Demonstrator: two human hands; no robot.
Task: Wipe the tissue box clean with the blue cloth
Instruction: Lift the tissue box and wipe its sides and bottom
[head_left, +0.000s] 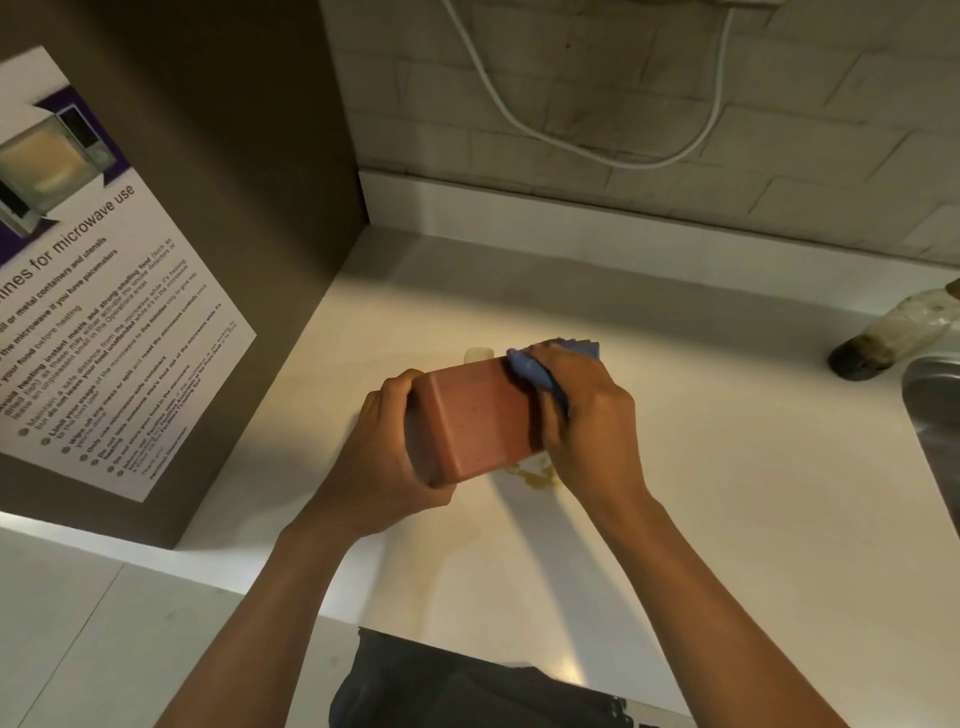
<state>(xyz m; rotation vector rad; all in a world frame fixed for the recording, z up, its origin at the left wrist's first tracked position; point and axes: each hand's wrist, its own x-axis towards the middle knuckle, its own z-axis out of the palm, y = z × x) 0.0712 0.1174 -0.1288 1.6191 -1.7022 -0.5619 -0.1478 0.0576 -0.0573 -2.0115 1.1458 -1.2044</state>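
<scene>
A reddish-brown tissue box (475, 418) is held tilted just above the white counter (727, 467), near its middle. My left hand (387, 447) grips the box's near left end. My right hand (587, 415) presses a folded blue cloth (540, 366) against the box's far right side. Part of the cloth sticks out beyond my fingers. A bit of white tissue (479, 354) shows behind the box.
A yellowish smear (537, 475) lies on the counter under the box. A brown cabinet side with a microwave-use poster (98, 312) stands to the left. A steel sink (935, 415) and a grimy tap (893, 335) are at the right edge. A white cable (597, 150) hangs on the tiled wall.
</scene>
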